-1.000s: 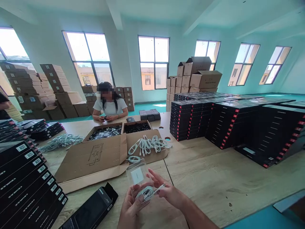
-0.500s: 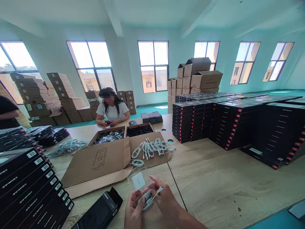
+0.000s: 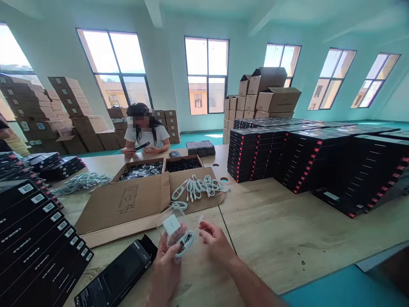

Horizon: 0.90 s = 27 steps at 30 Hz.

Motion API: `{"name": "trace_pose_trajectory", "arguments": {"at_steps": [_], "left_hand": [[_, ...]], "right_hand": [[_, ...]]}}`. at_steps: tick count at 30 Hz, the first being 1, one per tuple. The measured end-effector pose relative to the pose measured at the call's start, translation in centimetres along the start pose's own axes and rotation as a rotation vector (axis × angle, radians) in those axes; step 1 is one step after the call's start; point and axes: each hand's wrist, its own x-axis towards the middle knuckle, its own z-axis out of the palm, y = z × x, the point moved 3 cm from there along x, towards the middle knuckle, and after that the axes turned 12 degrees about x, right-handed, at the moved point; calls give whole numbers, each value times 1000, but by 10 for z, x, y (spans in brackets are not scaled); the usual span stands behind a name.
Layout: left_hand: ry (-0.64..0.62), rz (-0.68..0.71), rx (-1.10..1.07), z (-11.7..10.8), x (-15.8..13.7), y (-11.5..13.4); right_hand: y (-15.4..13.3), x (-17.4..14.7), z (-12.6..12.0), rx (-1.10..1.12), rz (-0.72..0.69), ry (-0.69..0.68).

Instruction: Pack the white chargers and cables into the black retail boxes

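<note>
My left hand [image 3: 168, 258] grips a small coiled white cable [image 3: 188, 243] with a dark band or plug at its middle. The same hand holds a white power adapter [image 3: 171, 224] in clear plastic, just above the coil. To the right, my right hand [image 3: 216, 241] is raised over the table with its fingers curled together. A thin translucent strip [image 3: 200, 221] shows at its fingertips; what it belongs to is unclear. Left of my hands, a black box [image 3: 116, 273] lies on the table with its end flap up.
A flattened carton flap [image 3: 128, 209] carries several coiled white cables [image 3: 204, 187]. Behind it stand open cartons [image 3: 140, 170] of small parts. Black boxes are stacked at left [image 3: 35, 251] and right [image 3: 306, 162]. Across the table a person [image 3: 145, 132] holds a dark object.
My right hand has drawn away from the cable to the right. My left hand has shifted left and up with the cable and adapter. The person opposite has lifted a dark object.
</note>
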Motion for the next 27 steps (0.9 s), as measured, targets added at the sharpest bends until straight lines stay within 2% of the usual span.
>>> {"name": "trace_pose_trajectory", "arguments": {"at_steps": [7,16,20,27], "left_hand": [[-52,-28,27,1,-11,-6],[-32,-25,31,3,-16,-5],[11,-4,63,2,-16,-4],[12,25,89,0,-11,-10]], "right_hand": [[-17,-12,14,-16,-140,161],[-34,-19,39,-273,-272,148],[-31,-19,43,-301,-235,162],[-21,-15,45,-159,-151,221]]}}
